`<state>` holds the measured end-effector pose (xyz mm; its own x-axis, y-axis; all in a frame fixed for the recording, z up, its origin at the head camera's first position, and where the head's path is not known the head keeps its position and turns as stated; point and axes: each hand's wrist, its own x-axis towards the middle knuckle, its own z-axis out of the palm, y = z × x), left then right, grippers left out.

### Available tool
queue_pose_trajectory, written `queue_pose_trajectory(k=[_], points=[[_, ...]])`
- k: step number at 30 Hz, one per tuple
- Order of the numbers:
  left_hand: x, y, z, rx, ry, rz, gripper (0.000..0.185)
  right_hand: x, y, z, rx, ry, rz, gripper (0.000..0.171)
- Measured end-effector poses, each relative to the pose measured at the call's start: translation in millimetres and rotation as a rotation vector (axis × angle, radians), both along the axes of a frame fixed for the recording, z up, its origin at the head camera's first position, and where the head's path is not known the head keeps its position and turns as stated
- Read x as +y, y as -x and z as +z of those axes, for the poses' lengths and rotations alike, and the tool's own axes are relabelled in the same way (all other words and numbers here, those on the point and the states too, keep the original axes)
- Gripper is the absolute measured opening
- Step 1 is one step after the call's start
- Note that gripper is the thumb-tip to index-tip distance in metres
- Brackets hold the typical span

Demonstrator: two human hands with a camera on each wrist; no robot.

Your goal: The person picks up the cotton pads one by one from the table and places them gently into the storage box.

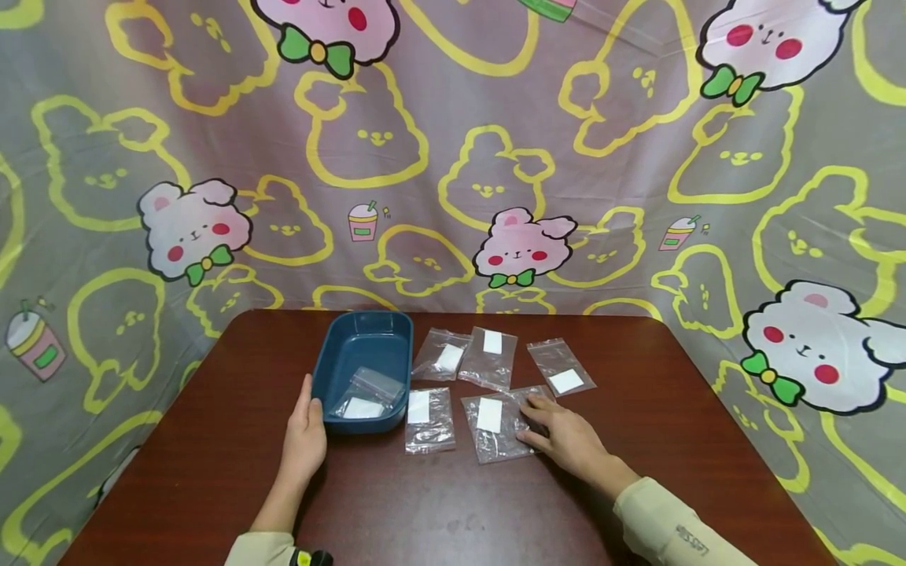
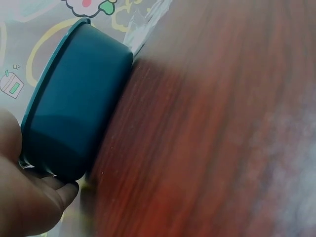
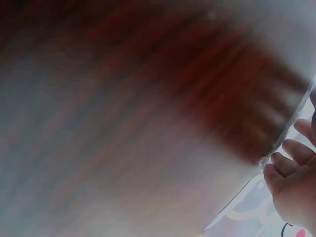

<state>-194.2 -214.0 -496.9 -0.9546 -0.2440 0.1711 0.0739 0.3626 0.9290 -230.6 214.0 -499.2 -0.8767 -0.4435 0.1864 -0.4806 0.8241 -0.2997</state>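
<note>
Brown table (image 1: 439, 511), cartoon-print curtain (image 1: 425, 102). Blue tray (image 1: 361, 425) contains clear bags (image 1: 378, 385). Left hand (image 1: 306, 436), fingers extended, touches its side; right hand (image 1: 569, 440), fingers parted, touches one tabletop bag (image 1: 510, 432) near four others (image 1: 488, 362).

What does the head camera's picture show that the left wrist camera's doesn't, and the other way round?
Only the head view shows the right hand touching a clear bag, the inside of the blue tray with small bags lying in it, and the white patches on the bags.

Only the left wrist view gives a broad, close look at the tray's outer wall; the head view shows just a narrow strip of it.

Both show the left hand against the tray, the brown table, the patterned cloth and clear plastic beside the tray.
</note>
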Motion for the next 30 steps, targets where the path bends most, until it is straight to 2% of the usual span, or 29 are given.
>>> queue_pose_trajectory(k=[22, 30], points=[[-0.1, -0.8, 0.4, -0.005, -0.001, 0.008, 0.055, -2.0, -0.1, -1.7, -0.003, -0.012, -0.006, 0.051], [1.4, -0.9, 1.4, -0.002, -0.002, 0.006, 0.055, -1.5, 0.0, -3.1, 0.028, -0.002, 0.004, 0.048]])
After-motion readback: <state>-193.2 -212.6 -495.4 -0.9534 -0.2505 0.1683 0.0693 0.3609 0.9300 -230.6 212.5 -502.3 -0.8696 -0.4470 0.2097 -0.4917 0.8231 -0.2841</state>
